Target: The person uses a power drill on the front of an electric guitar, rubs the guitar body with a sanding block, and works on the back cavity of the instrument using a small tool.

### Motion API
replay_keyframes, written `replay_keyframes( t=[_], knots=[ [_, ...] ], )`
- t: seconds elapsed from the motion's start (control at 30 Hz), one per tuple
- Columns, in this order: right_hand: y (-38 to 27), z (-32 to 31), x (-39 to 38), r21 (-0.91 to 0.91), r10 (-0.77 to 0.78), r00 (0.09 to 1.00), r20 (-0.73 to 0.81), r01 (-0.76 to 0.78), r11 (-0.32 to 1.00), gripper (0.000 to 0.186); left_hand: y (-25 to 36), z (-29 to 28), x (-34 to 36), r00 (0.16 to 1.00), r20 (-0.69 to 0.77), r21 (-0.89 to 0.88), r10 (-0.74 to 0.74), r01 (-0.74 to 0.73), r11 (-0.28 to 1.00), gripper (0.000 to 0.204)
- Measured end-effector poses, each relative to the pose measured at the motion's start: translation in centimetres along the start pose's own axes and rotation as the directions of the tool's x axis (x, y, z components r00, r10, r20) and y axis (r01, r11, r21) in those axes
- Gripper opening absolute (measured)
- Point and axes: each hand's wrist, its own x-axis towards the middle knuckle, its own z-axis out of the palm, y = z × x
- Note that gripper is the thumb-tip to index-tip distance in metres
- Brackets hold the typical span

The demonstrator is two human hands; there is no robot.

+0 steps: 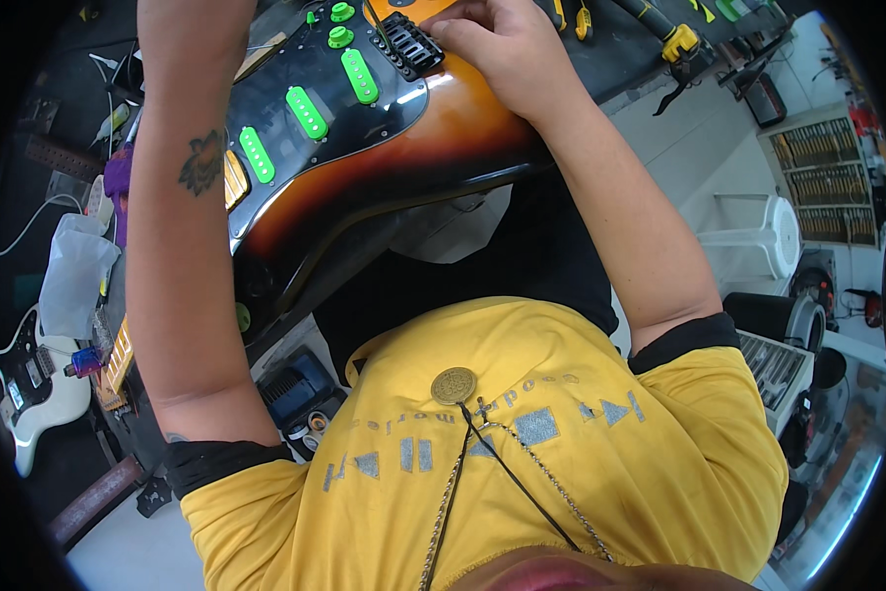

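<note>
A sunburst electric guitar (482, 128) with a black pickguard and bright green pickups (307, 111) and knobs (340, 36) lies across the top middle. My right hand (477, 34) is at the black bridge (408, 47), fingers curled in against its upper right side; what they hold, if anything, is hidden. My left forearm reaches up past the guitar's left part and leaves the top edge, so my left hand is out of sight. A thin dark rod stands at the bridge, beside my right hand.
A white electric guitar (24, 414) lies at far left, near a translucent plastic bag (73, 276) and cables. Yellow-handled tools (677, 44) lie on the dark bench (620, 39). At right are a white stool (778, 236), tool racks (822, 177) and a metal tray of parts (768, 369).
</note>
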Motion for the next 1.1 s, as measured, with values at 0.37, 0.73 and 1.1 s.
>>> replay_keyframes(
  t=[0.37,0.73,1.1],
  knots=[
    [-0.03,0.16,0.03,0.029,0.008,1.0,0.003,-0.008,1.0,0.033,-0.07,-0.2,0.04,1.0,0.012,0.016,0.013,-0.013,1.0,0.013],
    [-0.37,0.19,-0.03,0.011,0.006,1.0,-0.006,-0.006,1.0,0.034,-0.77,-0.99,0.72,0.999,0.021,0.041,-0.027,0.026,0.999,0.013],
    [-0.33,0.15,-0.02,-0.028,-0.008,1.0,-0.018,0.008,1.0,0.036,-0.6,-0.74,0.19,0.998,0.01,0.045,0.058,-0.059,0.997,0.012]
  ],
)
